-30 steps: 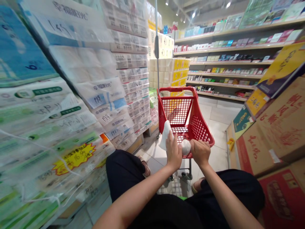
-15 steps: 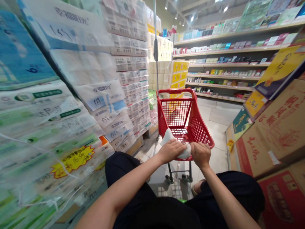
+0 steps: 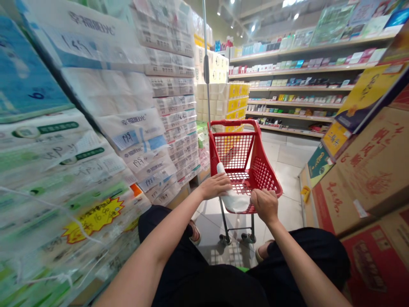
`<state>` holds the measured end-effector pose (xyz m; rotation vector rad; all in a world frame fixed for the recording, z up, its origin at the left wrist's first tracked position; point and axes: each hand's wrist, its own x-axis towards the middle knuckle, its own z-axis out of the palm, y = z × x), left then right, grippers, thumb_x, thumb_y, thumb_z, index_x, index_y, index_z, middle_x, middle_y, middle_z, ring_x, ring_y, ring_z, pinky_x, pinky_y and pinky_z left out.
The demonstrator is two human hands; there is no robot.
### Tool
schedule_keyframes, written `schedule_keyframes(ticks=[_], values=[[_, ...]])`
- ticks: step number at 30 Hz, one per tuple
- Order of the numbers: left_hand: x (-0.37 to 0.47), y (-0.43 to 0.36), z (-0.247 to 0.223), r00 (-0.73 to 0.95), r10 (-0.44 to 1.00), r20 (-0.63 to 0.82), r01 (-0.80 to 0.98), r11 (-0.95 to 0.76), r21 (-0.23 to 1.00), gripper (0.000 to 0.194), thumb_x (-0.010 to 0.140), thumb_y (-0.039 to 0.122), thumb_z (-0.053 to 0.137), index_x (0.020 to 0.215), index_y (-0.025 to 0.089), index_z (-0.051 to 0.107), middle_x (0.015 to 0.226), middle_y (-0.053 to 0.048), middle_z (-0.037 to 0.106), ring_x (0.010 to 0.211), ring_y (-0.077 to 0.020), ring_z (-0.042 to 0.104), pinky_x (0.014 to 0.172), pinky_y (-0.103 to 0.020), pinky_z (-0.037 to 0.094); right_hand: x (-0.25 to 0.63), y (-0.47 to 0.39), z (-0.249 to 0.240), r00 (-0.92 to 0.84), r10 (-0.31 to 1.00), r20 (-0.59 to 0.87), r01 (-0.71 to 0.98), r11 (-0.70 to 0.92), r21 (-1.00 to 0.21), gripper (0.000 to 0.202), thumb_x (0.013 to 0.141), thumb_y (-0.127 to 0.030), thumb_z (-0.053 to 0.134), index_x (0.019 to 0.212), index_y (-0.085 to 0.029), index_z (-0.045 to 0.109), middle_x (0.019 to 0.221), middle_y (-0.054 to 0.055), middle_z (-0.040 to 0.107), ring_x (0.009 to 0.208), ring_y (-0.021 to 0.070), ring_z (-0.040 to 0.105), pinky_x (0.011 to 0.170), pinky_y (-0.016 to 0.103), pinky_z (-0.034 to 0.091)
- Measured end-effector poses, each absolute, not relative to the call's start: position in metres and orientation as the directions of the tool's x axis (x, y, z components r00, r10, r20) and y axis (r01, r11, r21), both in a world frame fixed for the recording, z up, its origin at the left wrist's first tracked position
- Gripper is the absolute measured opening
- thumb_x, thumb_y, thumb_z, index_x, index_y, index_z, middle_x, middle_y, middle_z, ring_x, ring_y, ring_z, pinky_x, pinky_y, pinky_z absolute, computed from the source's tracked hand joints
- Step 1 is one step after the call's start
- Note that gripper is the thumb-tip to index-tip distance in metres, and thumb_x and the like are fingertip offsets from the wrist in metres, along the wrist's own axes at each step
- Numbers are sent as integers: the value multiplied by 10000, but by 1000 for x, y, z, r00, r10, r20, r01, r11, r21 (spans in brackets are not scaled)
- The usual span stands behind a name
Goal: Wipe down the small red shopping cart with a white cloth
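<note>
A red shopping cart [image 3: 265,170] with a mesh basket stands in front of me. A white cloth [image 3: 236,203] lies over its near rim, one end sticking up at the left. My left hand [image 3: 216,186] rests on the cloth's left part, its fingers wrapped over it. On the right, my right hand [image 3: 265,204] is closed in a fist on the cloth's right end, at the near right part of the rim.
Stacked tissue packs [image 3: 128,132] rise close on the left, with a yellow price sign [image 3: 92,219]. Cardboard boxes [image 3: 367,166] stand on the right. Product shelves [image 3: 297,68] line the back. A metal pole [image 3: 206,68] stands beside the cart.
My left hand has moved left along the cloth, away from my right hand, and more of the cloth shows between them. The view has shifted slightly.
</note>
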<state>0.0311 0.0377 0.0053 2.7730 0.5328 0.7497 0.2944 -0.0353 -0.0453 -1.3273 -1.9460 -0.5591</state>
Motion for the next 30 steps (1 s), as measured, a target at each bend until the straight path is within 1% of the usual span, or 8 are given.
schedule_keyframes(ticks=[5, 9, 16, 19, 23, 25, 27, 30], values=[[44, 31, 0, 808, 408, 424, 341, -912, 228, 289, 905, 509, 528, 1050, 297, 661, 1112, -53, 627, 1184, -207, 510, 1185, -383, 228, 306, -34, -38, -269, 653, 708, 915, 403, -24, 283, 971, -272, 400, 803, -202, 617, 714, 12, 650, 694, 149, 507, 742, 333, 266], [63, 20, -5, 807, 421, 414, 423, -901, 93, 292, 931, 477, 497, 1099, 289, 643, 1135, -64, 607, 1186, -224, 486, 1174, -426, 212, 328, -31, -31, -265, 713, 649, 927, 374, -32, 316, 966, -292, 402, 728, -214, 595, 659, 5, 610, 712, 157, 501, 745, 328, 271], [108, -1, -14, 772, 425, 473, 535, -836, -122, 346, 957, 493, 432, 1134, 256, 613, 1102, -65, 595, 1140, -237, 483, 1122, -453, 266, 330, -27, -20, -191, 829, 526, 950, 292, -114, 285, 942, -323, 426, 781, -256, 652, 868, 9, 694, 919, 188, 535, 831, 339, 286], [125, -8, -16, 752, 461, 471, 594, -783, -183, 356, 949, 456, 475, 1182, 204, 571, 1137, -71, 586, 1128, -235, 486, 1115, -456, 276, 311, -30, -12, -130, 905, 404, 951, 229, -206, 370, 970, -332, 329, 802, -237, 644, 886, 21, 700, 861, 170, 564, 760, 307, 313], [128, -7, -13, 793, 395, 464, 540, -808, -234, 329, 975, 386, 449, 1223, 193, 546, 1192, -73, 587, 1105, -206, 512, 1084, -410, 315, 304, -33, -6, -77, 948, 308, 935, 176, -308, 461, 1000, -383, 217, 908, -257, 651, 893, 7, 711, 777, 162, 604, 677, 290, 325], [122, -1, -11, 831, 324, 451, 463, -853, -240, 313, 994, 359, 413, 1237, 218, 550, 1205, -66, 596, 1089, -187, 532, 1044, -380, 351, 310, -33, -6, -123, 945, 304, 924, 221, -312, 489, 1006, -410, 181, 1009, -270, 650, 951, 11, 719, 849, 179, 627, 711, 295, 358], [113, 9, -9, 848, 288, 445, 416, -882, -223, 309, 999, 337, 408, 1253, 238, 552, 1194, -58, 612, 1086, -175, 546, 1020, -360, 370, 316, -31, -7, -175, 932, 318, 911, 276, -306, 493, 1006, -415, 170, 1158, -273, 617, 1083, 24, 709, 960, 194, 629, 766, 307, 390], [92, 30, -5, 823, 341, 455, 458, -872, -175, 313, 997, 328, 413, 1258, 238, 561, 1156, -56, 630, 1110, -175, 545, 1042, -361, 365, 324, -26, -9, -194, 925, 325, 901, 300, -315, 511, 1007, -420, 160, 1318, -277, 539, 1219, 32, 668, 1071, 202, 611, 823, 325, 417]])
